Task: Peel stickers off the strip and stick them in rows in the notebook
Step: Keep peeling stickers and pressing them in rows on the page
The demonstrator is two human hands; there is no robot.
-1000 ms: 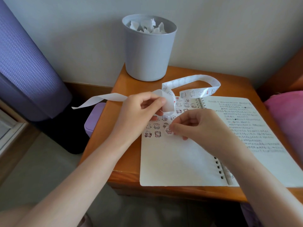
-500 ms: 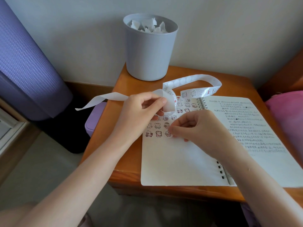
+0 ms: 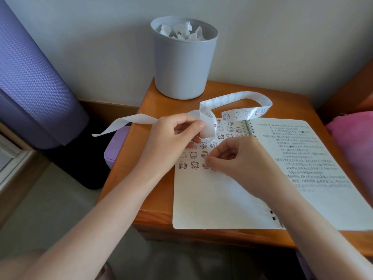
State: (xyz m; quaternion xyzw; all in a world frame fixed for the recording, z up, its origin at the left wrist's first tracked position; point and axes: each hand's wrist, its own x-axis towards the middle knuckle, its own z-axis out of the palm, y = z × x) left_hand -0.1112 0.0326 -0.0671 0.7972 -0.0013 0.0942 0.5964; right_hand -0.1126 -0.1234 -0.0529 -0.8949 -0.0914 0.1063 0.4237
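Observation:
An open spiral notebook [image 3: 218, 199] lies on the small wooden table [image 3: 153, 199]. Rows of small cartoon stickers [image 3: 193, 154] fill the top of its blank left page. My left hand [image 3: 171, 138] pinches the long white sticker strip [image 3: 238, 99] between thumb and fingers. The strip loops behind the notebook, and its peeled tail hangs off to the left. My right hand [image 3: 240, 158] is curled, with its fingertips holding a small sticker [image 3: 205, 165] down on the page at the right end of the lowest row. The fingers hide most of that sticker.
A grey bin [image 3: 183, 63] with crumpled paper stands at the table's back edge. A purple rolled mat [image 3: 30, 77] leans at the left, with a lilac box [image 3: 115, 146] beside the table. Something pink [image 3: 355, 142] lies to the right. The right page is covered in handwriting.
My right hand has slid a little left and down along the page to the end of the lowest sticker row. My left hand keeps its hold on the strip.

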